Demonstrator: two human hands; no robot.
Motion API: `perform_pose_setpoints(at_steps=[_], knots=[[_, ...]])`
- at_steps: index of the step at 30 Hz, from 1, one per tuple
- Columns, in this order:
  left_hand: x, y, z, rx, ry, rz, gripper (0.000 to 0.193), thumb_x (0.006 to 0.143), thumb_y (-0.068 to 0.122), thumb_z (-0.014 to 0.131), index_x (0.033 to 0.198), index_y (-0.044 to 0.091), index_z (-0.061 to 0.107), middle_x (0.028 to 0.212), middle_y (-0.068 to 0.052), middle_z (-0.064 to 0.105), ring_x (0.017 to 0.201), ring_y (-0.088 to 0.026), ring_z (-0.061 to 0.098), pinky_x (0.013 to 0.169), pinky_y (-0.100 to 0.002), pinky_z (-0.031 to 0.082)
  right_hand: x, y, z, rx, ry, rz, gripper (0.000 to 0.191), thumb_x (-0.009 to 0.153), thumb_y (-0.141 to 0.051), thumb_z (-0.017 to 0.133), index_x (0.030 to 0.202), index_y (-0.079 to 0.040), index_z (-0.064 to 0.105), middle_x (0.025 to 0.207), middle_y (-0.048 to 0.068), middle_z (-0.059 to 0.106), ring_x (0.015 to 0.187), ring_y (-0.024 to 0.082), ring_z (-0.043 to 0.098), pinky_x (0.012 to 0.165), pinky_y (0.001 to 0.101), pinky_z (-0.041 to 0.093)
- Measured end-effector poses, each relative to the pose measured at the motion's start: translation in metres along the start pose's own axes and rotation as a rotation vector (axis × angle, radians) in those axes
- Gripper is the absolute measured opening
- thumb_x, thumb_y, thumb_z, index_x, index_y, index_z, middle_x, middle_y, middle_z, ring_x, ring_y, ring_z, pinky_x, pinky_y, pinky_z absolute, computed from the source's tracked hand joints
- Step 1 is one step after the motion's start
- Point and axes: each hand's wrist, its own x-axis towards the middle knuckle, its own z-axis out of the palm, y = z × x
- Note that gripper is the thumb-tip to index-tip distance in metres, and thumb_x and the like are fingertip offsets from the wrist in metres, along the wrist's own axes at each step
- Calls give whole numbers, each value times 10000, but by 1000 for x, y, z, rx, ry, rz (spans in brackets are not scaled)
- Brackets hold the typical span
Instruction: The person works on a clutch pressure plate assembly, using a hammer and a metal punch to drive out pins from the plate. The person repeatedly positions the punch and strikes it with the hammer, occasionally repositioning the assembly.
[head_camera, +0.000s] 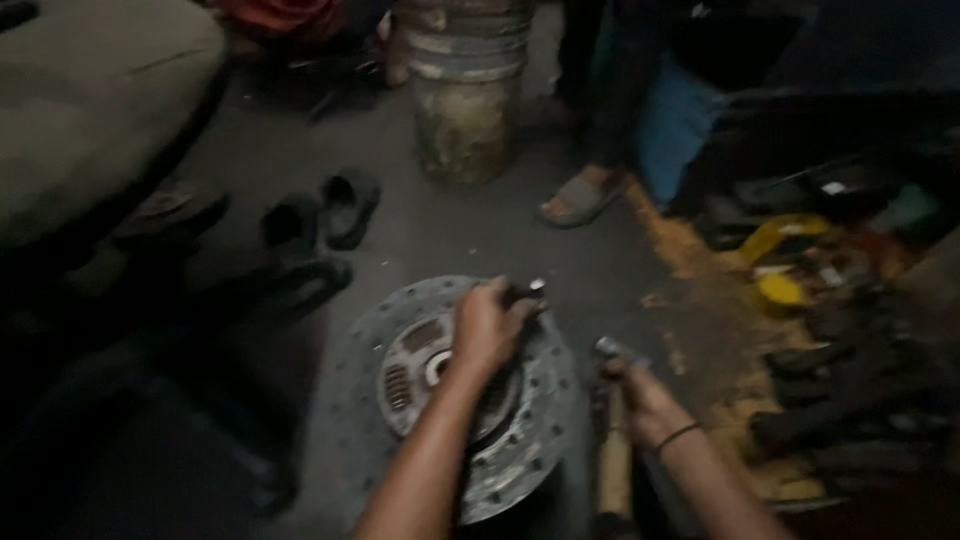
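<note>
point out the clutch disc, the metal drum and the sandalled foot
clutch disc (530, 440): head view, bare grey face near its right rim
metal drum (467, 120): head view, lower side wall
sandalled foot (580, 196): head view, sandal strap

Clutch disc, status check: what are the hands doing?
Left hand on clutch disc, gripping small tool. Right hand holds metal tool beside disc. Sandalled foot nearby, apart.

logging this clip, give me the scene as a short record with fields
setting: dim workshop floor
left hand: above a round clutch disc, grip closed on a small dark tool
right hand: beside the disc, closed on a metal-headed tool with a wooden handle
nearby: rusty drum, dark shoes, another person's sandalled foot, dark metal parts
</note>
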Motion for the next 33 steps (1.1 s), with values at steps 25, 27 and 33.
perform_pose_setpoints(at_steps=[25, 27, 33], knots=[[0, 2, -1, 49, 122, 162, 467, 754, 270, 887, 1020, -69, 708, 932, -294, 710, 919, -432, 714, 805, -473, 551, 7, -3, 1, -194, 120, -196, 227, 853, -330, 703, 812, -124, 617, 652, 84, 595, 610, 251, 605, 608, 387, 521], [0, 3, -2, -13, 65, 93, 386, 777, 261, 853, 981, -41, 727, 924, -255, 738, 904, -398, 737, 793, -452, 560, 9, -1, 3, -161, 84, -122, 269, 865, -343, 727, 800, -111, 608, 633, 80, 575, 585, 247, 588, 596, 375, 519], [0, 5, -3, -48, 22, 26, 312, 785, 232, 821, 960, -12, 738, 890, -220, 755, 855, -367, 752, 758, -447, 558, 4, 5, 6, -260, -29, -160, 269, 857, -366, 745, 820, -121, 640, 667, 25, 614, 580, 175, 580, 576, 324, 484]])
